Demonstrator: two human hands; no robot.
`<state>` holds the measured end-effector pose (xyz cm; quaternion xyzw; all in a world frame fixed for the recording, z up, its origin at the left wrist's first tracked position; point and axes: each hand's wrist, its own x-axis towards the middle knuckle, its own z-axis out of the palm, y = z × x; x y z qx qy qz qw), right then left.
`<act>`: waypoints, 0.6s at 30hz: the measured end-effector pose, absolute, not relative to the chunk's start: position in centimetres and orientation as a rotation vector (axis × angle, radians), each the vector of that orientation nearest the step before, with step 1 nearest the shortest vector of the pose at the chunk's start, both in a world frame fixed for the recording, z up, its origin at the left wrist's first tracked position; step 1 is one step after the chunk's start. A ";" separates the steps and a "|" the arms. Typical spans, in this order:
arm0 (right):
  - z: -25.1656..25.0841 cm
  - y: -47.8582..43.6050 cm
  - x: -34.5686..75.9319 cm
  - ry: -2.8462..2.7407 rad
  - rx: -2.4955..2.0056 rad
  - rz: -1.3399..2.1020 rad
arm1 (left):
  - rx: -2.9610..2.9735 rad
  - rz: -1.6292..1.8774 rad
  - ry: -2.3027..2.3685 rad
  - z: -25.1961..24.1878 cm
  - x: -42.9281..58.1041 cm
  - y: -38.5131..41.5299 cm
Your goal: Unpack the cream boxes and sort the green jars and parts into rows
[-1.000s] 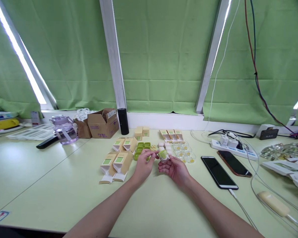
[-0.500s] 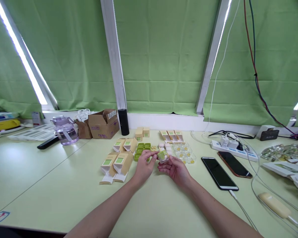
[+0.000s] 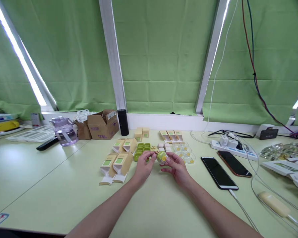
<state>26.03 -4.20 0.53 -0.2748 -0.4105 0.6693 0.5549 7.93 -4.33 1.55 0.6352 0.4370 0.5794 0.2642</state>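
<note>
Between my two hands is a small green and clear plastic container (image 3: 162,158) with a yellow spot on its clear side. My left hand (image 3: 144,166) pinches its green side with thumb and fingertips. My right hand (image 3: 177,169) closes around the clear side, thumb on top. Just behind my left fingers lie several green square cups (image 3: 142,148), small yellow pieces (image 3: 153,148) and whitish-pink blocks (image 3: 161,145). Several clear domed covers with yellow spots (image 3: 182,153) rest to the right of my right fingers. What sits inside the held container is too small to tell.
Cream cartons with open flaps (image 3: 122,165) stand at left; more small boxes (image 3: 146,132) and opened cartons (image 3: 172,136) are behind. Two phones (image 3: 219,173), a power strip (image 3: 234,149) and cables lie right. A purple water bottle (image 3: 64,130), cardboard box (image 3: 103,127) and black cylinder (image 3: 123,122) stand at the back left.
The container has turned in my fingers, so its yellow spot now faces up and right. My right fingers have moved further around its clear side. My left hand has barely moved.
</note>
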 end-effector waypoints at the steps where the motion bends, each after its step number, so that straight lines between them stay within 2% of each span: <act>1: 0.6 -4.3 26.0 -0.984 -0.658 1.562 | 1.692 1.560 1.167 1.5 8.0 -4.3; 18: 0.0 -3.8 25.6 -1.188 -0.678 1.188 | 1.364 1.544 1.018 1.9 8.1 -3.9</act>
